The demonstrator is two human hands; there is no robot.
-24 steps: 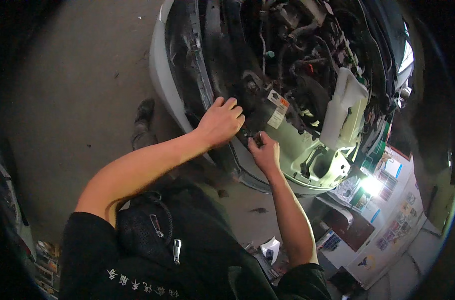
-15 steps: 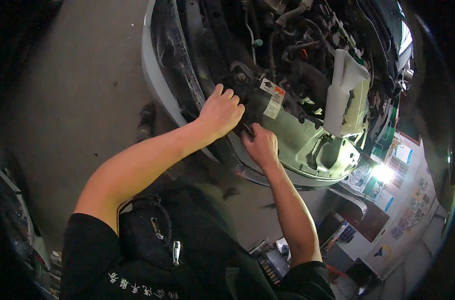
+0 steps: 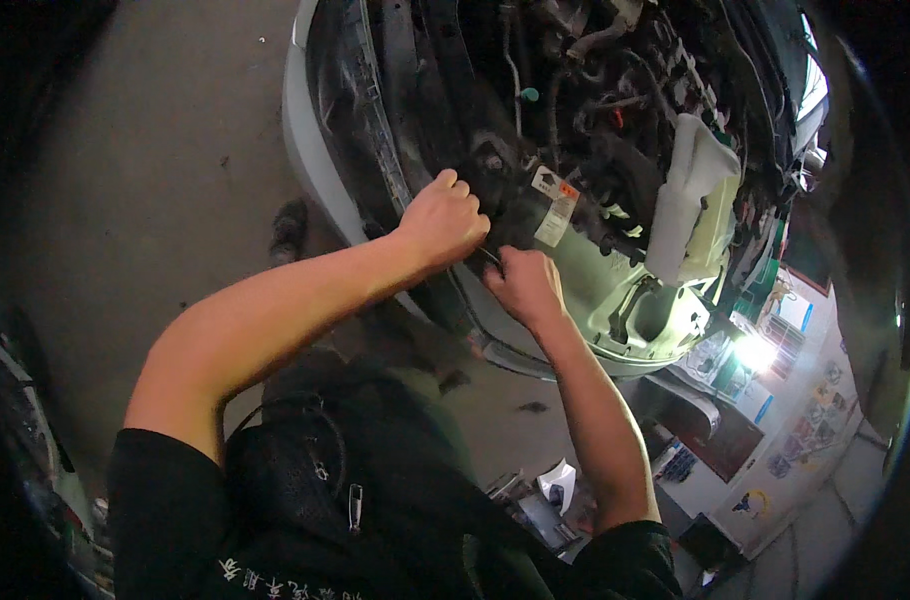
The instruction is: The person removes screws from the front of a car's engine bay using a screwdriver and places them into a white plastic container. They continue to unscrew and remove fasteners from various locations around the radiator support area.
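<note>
Both my hands are at the front of a car with its engine bay exposed. My left hand (image 3: 445, 222) is curled into a fist over the dark strip behind the front bumper (image 3: 300, 150); what its fingers grip is hidden. Just to its right and nearer me, my right hand (image 3: 525, 285) has its thumb and fingers pressed together around a thin, dark, rod-like piece (image 3: 490, 256). That piece reaches toward the left hand, and its kind is too small to tell. A label with an orange patch (image 3: 555, 205) lies just beyond the right hand.
A white plastic bottle (image 3: 687, 195) stands at the right of the engine bay, by a lit headlamp housing (image 3: 650, 315). Dark hoses and pipes (image 3: 605, 40) fill the bay. A bright lamp (image 3: 755, 352) shines farther right. Equipment (image 3: 545, 500) stands on the floor behind my right forearm.
The view has shifted slightly, and my left elbow sits farther left. Both hands keep nearly the same place and grip at the car's front.
</note>
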